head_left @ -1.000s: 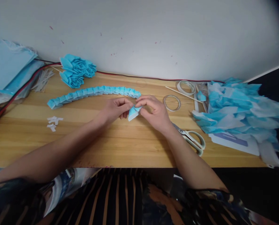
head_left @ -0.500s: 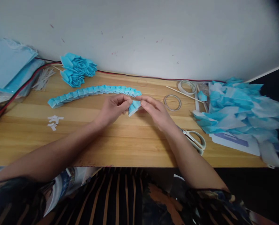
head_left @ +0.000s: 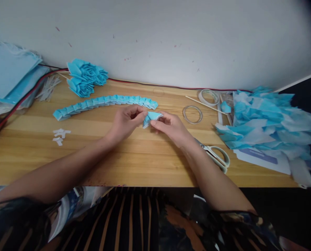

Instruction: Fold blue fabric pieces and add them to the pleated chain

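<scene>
Between my hands, above the middle of the table, is a small folded piece of blue-and-white fabric (head_left: 152,116), its upper edge coming to a point on the right. My left hand (head_left: 126,122) pinches its left corner between thumb and fingers. My right hand (head_left: 172,128) grips its right part, thumb in front and the fingers partly hidden behind. Just beyond them a curved row of folded blue pieces (head_left: 105,101) lies on the wooden table (head_left: 134,160). Several small white strips (head_left: 61,133) rest to the left.
Blue fabric roses (head_left: 86,76) lie at the back left, near stacked blue sheets (head_left: 11,73) and thin white strips (head_left: 48,88). To the right are tape rolls (head_left: 209,97), a tape ring (head_left: 184,115), a stick (head_left: 204,105), scissors (head_left: 218,157) and a heap of blue-white pieces (head_left: 270,118).
My right thumb has slid down and left over the folded piece, and my right fingers have curled behind it. More of its upper right edge shows. My left hand keeps its pinch.
</scene>
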Motion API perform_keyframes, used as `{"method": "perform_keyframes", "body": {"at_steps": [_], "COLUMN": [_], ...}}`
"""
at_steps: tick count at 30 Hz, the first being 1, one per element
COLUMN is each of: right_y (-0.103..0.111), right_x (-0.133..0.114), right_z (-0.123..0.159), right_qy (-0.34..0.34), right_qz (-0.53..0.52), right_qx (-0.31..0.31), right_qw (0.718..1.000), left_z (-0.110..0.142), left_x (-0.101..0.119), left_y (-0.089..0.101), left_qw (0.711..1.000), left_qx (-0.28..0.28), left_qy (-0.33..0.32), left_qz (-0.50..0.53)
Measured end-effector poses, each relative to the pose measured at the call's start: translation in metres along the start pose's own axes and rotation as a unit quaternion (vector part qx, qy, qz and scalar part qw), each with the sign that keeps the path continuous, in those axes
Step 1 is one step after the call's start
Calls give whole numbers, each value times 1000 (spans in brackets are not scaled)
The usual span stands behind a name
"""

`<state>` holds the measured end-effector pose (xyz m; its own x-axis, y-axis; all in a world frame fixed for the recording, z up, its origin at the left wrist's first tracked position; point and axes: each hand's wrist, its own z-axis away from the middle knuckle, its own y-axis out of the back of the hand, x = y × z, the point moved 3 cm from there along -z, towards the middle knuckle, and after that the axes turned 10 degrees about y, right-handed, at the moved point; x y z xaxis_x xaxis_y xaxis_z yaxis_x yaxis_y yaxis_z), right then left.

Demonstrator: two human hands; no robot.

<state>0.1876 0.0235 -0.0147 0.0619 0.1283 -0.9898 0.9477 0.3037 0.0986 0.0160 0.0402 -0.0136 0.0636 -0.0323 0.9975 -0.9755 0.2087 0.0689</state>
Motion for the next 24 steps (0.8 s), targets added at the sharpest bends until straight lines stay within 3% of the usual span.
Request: {"method": "perform_keyframes", "body": {"at_steps": [13,24], "right_y": [-1,3], "right_x": [9,9], "right_z": [-2,-3], "right_qy": [-14,-20], "right_qz": [-13,-11], "right_qx": [17,43], "right_qw": [1000,999], "left_z": [0,-3], "left_x": [-3,-11], "left_y": [-1,2], "left_qw": [999,987], "left_qx": [2,-18], "left_qy": [-38,80], "left_qz": [-11,137]}}
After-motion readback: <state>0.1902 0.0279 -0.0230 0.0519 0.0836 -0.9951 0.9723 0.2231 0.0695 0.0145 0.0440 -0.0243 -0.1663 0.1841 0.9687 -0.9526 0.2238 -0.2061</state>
